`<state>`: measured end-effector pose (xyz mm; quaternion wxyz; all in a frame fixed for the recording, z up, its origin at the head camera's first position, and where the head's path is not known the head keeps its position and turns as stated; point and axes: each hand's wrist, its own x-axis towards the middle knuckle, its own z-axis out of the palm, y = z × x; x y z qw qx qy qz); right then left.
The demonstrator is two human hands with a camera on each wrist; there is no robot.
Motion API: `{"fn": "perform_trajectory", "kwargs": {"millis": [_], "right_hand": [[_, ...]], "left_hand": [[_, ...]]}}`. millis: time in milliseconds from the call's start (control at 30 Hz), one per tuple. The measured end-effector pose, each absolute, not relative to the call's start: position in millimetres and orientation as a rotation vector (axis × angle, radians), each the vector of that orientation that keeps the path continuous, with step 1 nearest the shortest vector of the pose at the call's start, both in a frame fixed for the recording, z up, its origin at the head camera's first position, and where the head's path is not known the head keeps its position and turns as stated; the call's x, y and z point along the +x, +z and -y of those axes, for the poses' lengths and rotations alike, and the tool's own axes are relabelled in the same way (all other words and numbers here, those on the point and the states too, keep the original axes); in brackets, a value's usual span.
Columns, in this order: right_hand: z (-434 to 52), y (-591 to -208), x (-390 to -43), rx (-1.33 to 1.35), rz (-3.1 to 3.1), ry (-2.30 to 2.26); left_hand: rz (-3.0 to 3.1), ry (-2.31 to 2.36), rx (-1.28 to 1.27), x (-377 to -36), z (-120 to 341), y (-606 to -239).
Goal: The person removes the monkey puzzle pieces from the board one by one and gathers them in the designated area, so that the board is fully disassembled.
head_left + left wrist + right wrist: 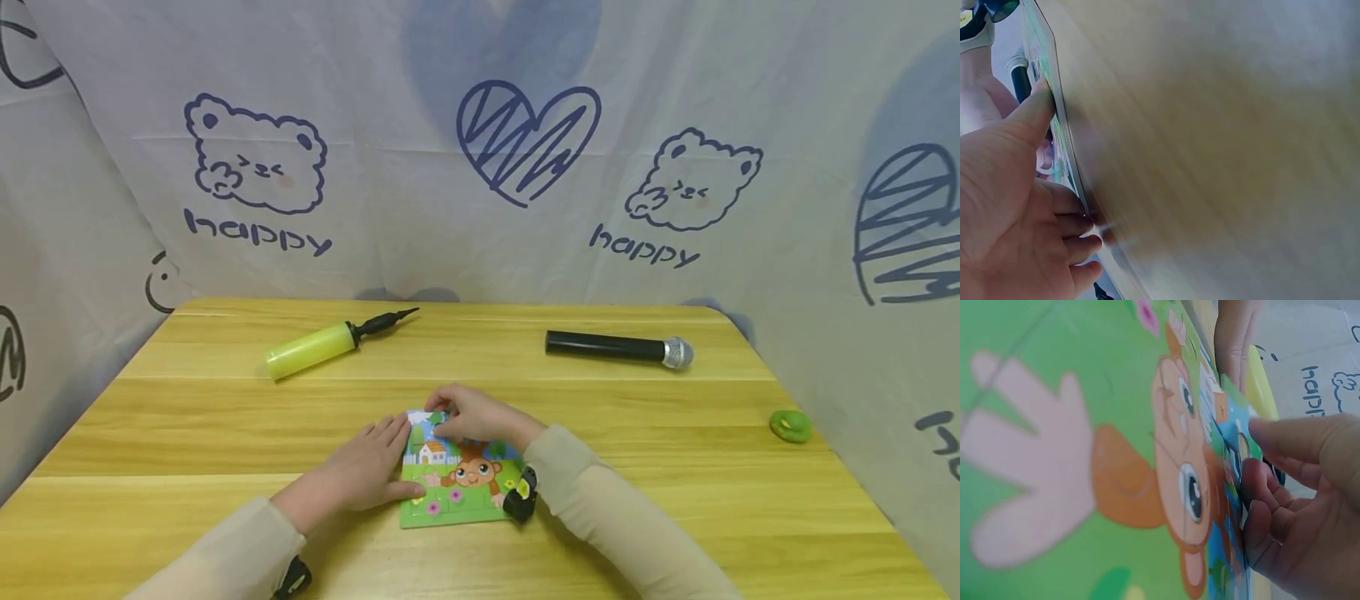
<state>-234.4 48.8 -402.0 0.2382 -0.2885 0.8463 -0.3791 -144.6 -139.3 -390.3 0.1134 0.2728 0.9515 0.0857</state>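
A jigsaw puzzle with a cartoon monkey, a small house and flowers lies flat on the table in front of me. My left hand rests along its left edge, thumb over the face and the other fingers extended by the far left corner; in the left wrist view this thumb touches the board's rim. Over the puzzle's far side, my right hand pinches a blue-and-green puzzle piece between thumb and fingers, as the right wrist view shows. Its fingers partly hide the piece and the board's upper part.
A yellow hand pump with a black nozzle lies at the back left of the wooden table. At the back right is a black microphone with a silver head. A small green ring-shaped object sits near the right edge.
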Motion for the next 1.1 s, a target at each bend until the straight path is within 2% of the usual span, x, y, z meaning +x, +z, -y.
{"fn": "perform_trajectory", "kwargs": {"millis": [700, 1100], "right_hand": [[-46.8, -404.5, -231.0, -0.691, -2.381, -1.156], [-67.4, -400.6, -239.6, -0.539, -2.224, -1.4]], "left_hand": [[-2.918, 0.314, 0.8, -149.6, 136.6, -395.4], [-2.928, 0.348, 0.786, -150.6, 134.9, -394.8]]}}
